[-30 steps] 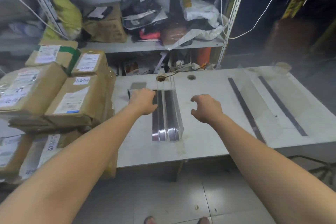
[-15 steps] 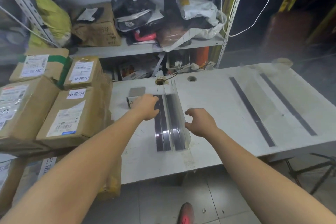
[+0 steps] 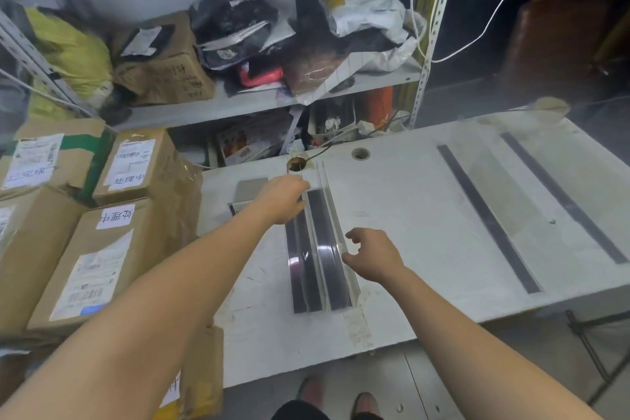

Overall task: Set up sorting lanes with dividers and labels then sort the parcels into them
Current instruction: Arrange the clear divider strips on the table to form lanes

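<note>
Stands at the worktop point(image 3: 409, 215) with both bare arms stretched forward. Curls the left hand point(image 3: 281, 200) over the far end of the divider bundle point(image 3: 324, 259), just in front of the cable hole point(image 3: 296, 164); folds the fingers down over the upright clear walls there, a closed grip on the bundle. Holds the right hand point(image 3: 373, 257) nearer the front edge than the cable hole, at the bundle's right side, fingers half curled, thumb tip against the outer clear wall; cannot tell whether that grip has hold of the wall or only touches it. Leaves the bundle lying flat and lengthwise, dark strips up, running from just in front of the cable hole to the worktop's near edge. Shows two single dividers point(image 3: 487, 218) well right of the cable hole, apart from each other, slanting across the surface. Shows labelled cardboard parcels point(image 3: 85, 263) stacked left of the cable hole, against the worktop's left edge. Shows a cluttered shelf point(image 3: 238, 102) behind the cable hole.
</note>
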